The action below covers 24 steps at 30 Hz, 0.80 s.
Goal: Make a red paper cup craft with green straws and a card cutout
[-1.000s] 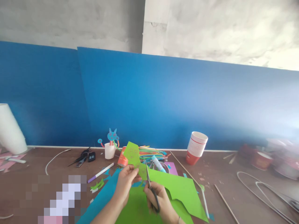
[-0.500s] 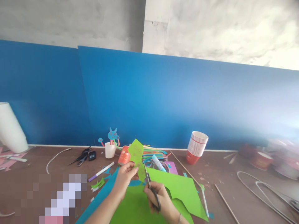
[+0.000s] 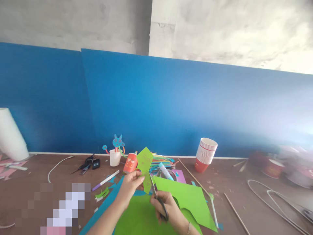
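A small green paper piece (image 3: 145, 160) with faint drawn marks stands upright in my left hand (image 3: 133, 183), pinched between thumb and fingers. My right hand (image 3: 165, 207) is closed around the black handles of scissors (image 3: 160, 204); their blades point up along the right edge of the green piece. Below both hands lie large green sheets (image 3: 186, 195) over a blue sheet (image 3: 104, 209). Behind the piece are a red paper cup (image 3: 130, 163), a light-blue glue stick (image 3: 166, 171) and a pile of coloured pipe cleaners (image 3: 162, 160).
A white cup (image 3: 114, 158) with a blue figure stands at the back. Stacked cups (image 3: 206, 155) are right of centre. Around lie a purple-tipped marker (image 3: 105, 180), black keys (image 3: 86, 164), wooden sticks (image 3: 236, 213), a cable (image 3: 274, 207) and a white roll (image 3: 12, 135).
The green piece has shifted slightly right and turned in my left hand, with its outline now narrower at the middle. My right hand and the scissors have barely moved.
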Each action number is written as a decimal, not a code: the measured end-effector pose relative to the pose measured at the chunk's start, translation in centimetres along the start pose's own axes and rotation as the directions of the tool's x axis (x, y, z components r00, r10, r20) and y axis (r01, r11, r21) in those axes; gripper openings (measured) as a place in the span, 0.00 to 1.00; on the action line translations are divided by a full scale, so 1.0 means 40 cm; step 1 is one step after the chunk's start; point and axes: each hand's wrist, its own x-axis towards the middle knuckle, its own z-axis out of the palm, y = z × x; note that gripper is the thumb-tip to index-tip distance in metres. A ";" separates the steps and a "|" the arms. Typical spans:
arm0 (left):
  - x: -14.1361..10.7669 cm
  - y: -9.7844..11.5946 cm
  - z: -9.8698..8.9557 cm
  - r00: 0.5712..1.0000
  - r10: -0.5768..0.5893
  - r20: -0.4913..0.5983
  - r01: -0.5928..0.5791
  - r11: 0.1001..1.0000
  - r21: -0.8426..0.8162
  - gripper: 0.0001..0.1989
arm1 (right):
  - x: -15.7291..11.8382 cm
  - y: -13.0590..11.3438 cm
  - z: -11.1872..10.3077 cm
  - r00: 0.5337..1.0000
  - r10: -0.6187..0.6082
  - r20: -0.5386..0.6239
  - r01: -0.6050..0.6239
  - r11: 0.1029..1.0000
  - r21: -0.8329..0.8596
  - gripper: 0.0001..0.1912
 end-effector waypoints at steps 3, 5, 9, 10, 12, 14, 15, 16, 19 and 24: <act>0.001 -0.002 -0.001 0.999 -0.021 0.042 0.020 0.999 0.031 0.13 | 0.001 0.000 0.001 1.000 -0.003 -0.002 0.003 1.000 0.018 0.23; 0.001 -0.002 -0.002 0.998 -0.027 0.055 0.025 0.999 0.039 0.13 | 0.000 -0.002 0.002 1.000 -0.017 -0.009 0.017 1.000 0.019 0.23; -0.002 0.002 -0.003 0.998 -0.035 0.056 0.033 0.999 0.032 0.13 | -0.004 -0.006 0.004 1.000 -0.025 -0.001 0.025 1.000 0.001 0.22; -0.003 0.003 -0.002 0.997 -0.037 0.062 0.035 0.999 0.035 0.13 | -0.004 -0.006 0.005 1.000 -0.017 -0.003 0.017 1.000 0.005 0.22; -0.005 0.006 -0.002 0.996 -0.042 0.078 0.038 0.998 0.047 0.13 | -0.005 -0.007 0.004 1.000 -0.006 -0.011 0.006 1.000 0.018 0.22; -0.005 0.008 -0.002 0.995 -0.051 0.088 0.046 0.997 0.057 0.14 | -0.004 -0.008 0.002 1.000 -0.010 -0.007 0.010 1.000 0.015 0.22; -0.005 0.009 -0.003 0.994 -0.060 0.088 0.055 0.997 0.060 0.14 | -0.003 -0.008 0.000 1.000 -0.015 0.001 0.015 1.000 0.005 0.21; -0.005 0.009 -0.004 0.994 -0.072 0.085 0.067 0.996 0.057 0.15 | -0.002 -0.009 -0.002 1.000 -0.022 0.008 0.022 1.000 -0.008 0.21; -0.005 0.007 -0.004 0.995 -0.081 0.066 0.080 0.997 0.011 0.16 | 0.002 -0.008 -0.009 0.999 -0.022 0.026 0.023 0.999 -0.038 0.20; -0.014 0.004 0.011 0.995 -0.047 0.091 0.057 0.993 -0.105 0.15 | 0.006 -0.001 -0.010 1.000 -0.006 0.028 0.007 0.999 -0.033 0.21</act>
